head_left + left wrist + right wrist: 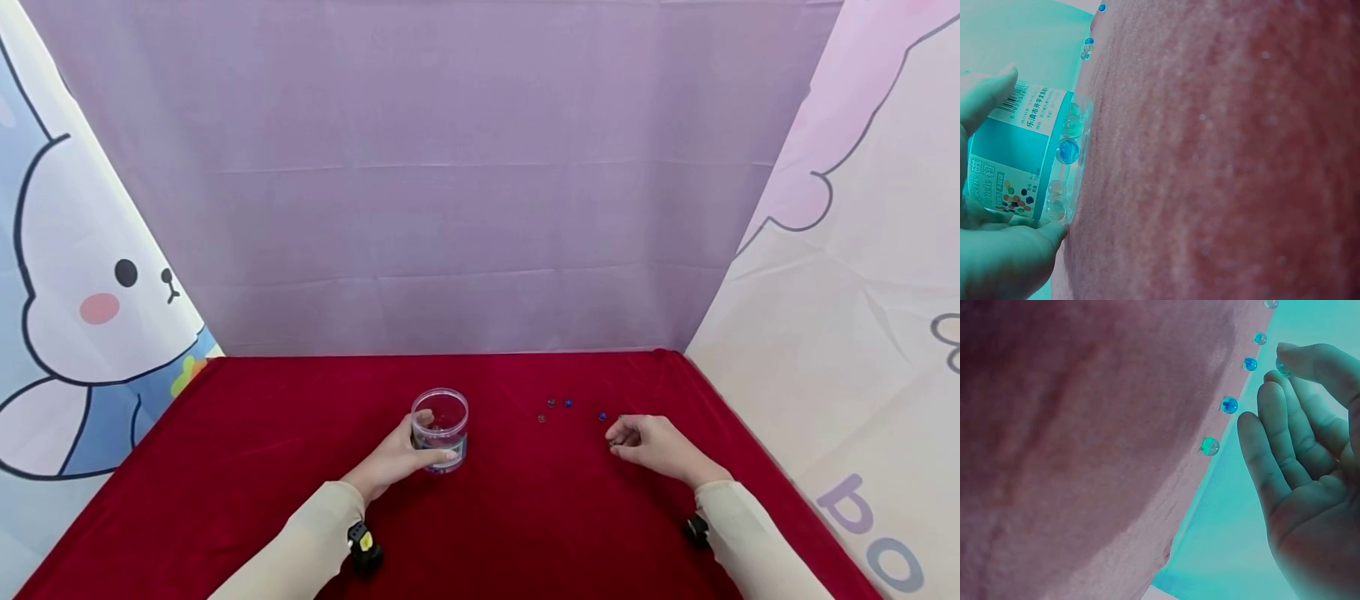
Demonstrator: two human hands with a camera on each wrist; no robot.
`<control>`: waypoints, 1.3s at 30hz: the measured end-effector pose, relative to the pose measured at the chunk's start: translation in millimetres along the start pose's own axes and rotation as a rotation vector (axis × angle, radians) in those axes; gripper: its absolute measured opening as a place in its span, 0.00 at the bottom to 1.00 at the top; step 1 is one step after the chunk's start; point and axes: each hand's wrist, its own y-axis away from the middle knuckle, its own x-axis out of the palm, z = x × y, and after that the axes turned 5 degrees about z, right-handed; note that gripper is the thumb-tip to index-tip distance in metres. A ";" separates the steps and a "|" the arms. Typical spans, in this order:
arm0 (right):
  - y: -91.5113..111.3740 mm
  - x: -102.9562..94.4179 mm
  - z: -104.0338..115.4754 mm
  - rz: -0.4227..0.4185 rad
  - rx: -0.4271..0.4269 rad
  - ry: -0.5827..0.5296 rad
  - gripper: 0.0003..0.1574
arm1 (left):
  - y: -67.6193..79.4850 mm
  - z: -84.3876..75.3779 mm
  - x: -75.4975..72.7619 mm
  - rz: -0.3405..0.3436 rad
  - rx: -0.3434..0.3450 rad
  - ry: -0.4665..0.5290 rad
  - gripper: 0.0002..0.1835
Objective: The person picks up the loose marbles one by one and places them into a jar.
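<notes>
The left hand (pixel 397 458) is wrapped round a clear jar (pixel 454 443), thumb across its front. In the left wrist view, the jar's label (pixel 1010 147) faces the camera: beside the thumb sits a barcode (pixel 1012 105), its digits too small to read surely, then a line of Chinese characters beginning 乐清市. Nearer the palm, larger white characters end in 钉; the Latin lettering next to them is only partly legible, above a printed cluster of coloured pieces. Balls (pixel 1067 151), one blue, lie in the bottom of the jar.

The right hand (pixel 662 448) pinches a greenish clear ball (pixel 1282 368) between thumb and forefinger. More loose balls (pixel 1229 405), blue and greenish, are scattered on the red-covered worktop (pixel 517 525), mostly between the hands and ahead of the right fingertips. Right of that hand, the pale backdrop (pixel 825 350) carries purple letters, one an "o".
</notes>
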 end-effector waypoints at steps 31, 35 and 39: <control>-13.0 0.0 37.7 -0.026 -0.110 -0.021 0.10 | 1.1 0.1 -0.3 -0.003 -0.001 -0.013 0.52; -16.4 0.4 42.5 -0.026 -0.127 -0.020 0.11 | 0.3 0.7 -0.4 -0.002 0.000 -0.013 0.53; -19.3 1.3 47.4 -0.028 -0.143 -0.008 0.10 | 0.9 0.6 -0.5 -0.001 0.000 -0.012 0.53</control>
